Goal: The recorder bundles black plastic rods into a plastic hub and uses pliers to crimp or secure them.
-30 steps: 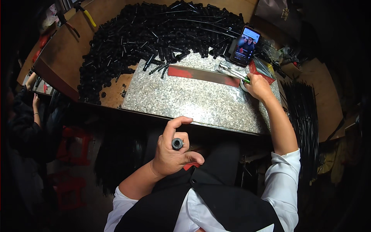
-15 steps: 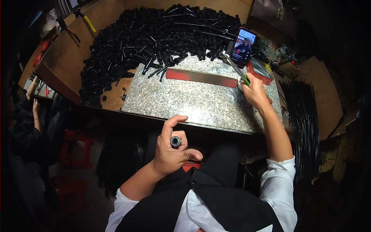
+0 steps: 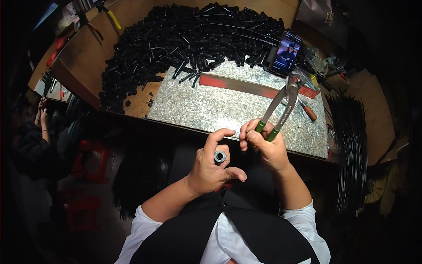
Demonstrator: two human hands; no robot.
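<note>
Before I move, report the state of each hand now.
Left hand: holding a black tubular part, thumb and index finger spread apart.
Right hand: closed on green-handled pliers.

Markings seen, none clearly legible.
Gold characters (image 3: pixel 329 18) on dark bag (image 3: pixel 317 23); tiny text on phone (image 3: pixel 287 56) screen; lettering along pliers (image 3: pixel 288 111).

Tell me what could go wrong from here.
The left hand holds a black tube with thumb and index finger spread away, so it might slip.
The right hand grips green-handled pliers whose head appears close to the phone; a swing could perhaps knock it.
</note>
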